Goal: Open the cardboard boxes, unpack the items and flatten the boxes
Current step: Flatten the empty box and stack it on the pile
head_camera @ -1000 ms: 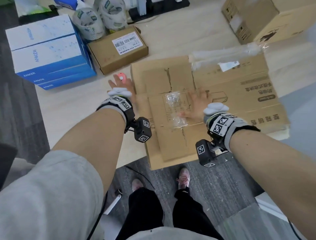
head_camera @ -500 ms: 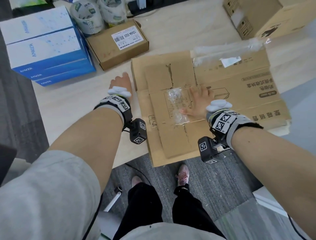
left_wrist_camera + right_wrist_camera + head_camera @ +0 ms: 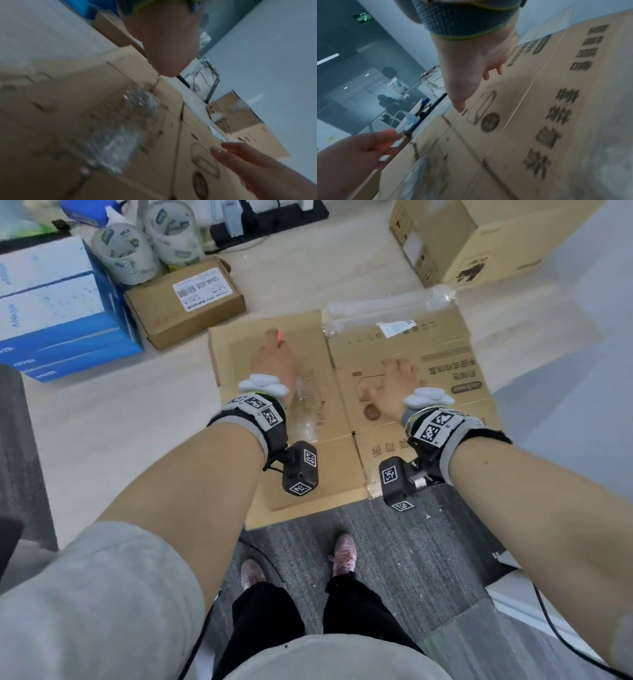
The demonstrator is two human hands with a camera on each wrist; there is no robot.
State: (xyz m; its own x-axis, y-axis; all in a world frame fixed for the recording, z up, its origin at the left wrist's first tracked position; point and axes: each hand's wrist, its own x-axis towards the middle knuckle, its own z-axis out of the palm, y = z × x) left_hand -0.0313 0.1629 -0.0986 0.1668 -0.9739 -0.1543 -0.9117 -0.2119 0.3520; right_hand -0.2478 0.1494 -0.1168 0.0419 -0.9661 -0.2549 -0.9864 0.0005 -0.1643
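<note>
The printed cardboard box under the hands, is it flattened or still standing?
Flattened: the cardboard box lies flat on the table, both hands on it.

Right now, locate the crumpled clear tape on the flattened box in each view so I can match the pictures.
Head: the crumpled clear tape lies on the flattened box at centre, just right of the left hand.
Left wrist: lower centre, a shiny blurred patch below the left thumb.
Right wrist: bottom left edge, a blurred patch under the left hand's fingers.
Shared landmark: the printed rounded-rectangle outline beside the right hand.
</note>
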